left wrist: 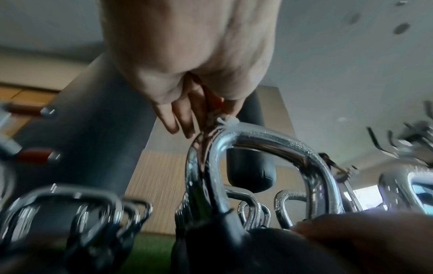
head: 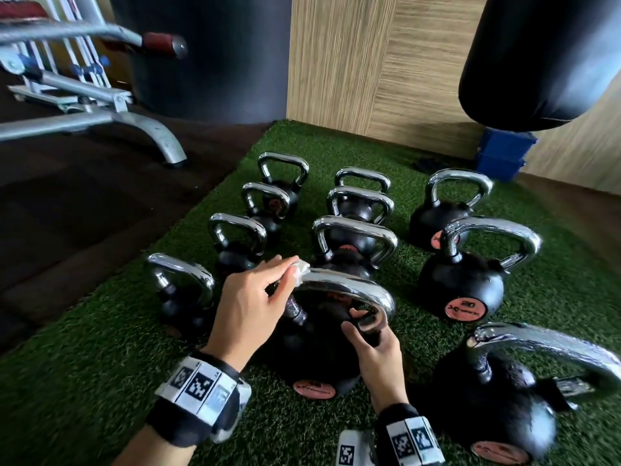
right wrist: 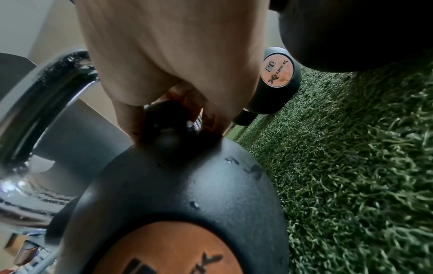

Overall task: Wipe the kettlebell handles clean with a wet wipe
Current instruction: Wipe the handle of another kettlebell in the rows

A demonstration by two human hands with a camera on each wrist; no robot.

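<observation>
A black kettlebell (head: 312,348) with a chrome handle (head: 353,285) stands on the green turf in front of me. My left hand (head: 285,276) pinches a small white wet wipe (head: 300,269) against the handle's top left bend. In the left wrist view the left hand (left wrist: 187,115) holds the wipe (left wrist: 226,120) on the wet-beaded handle (left wrist: 269,144). My right hand (head: 361,326) grips the handle's right leg where it meets the ball. In the right wrist view the right hand (right wrist: 178,92) has its fingers curled round that black neck above the ball (right wrist: 187,185).
Several more chrome-handled kettlebells stand in rows on the turf (head: 84,381), one close at the right (head: 487,398) and a "20" one (head: 463,290) behind it. A bench frame (head: 100,119) stands to the left. A black punching bag (head: 544,55) hangs upper right, above blue boxes (head: 504,156).
</observation>
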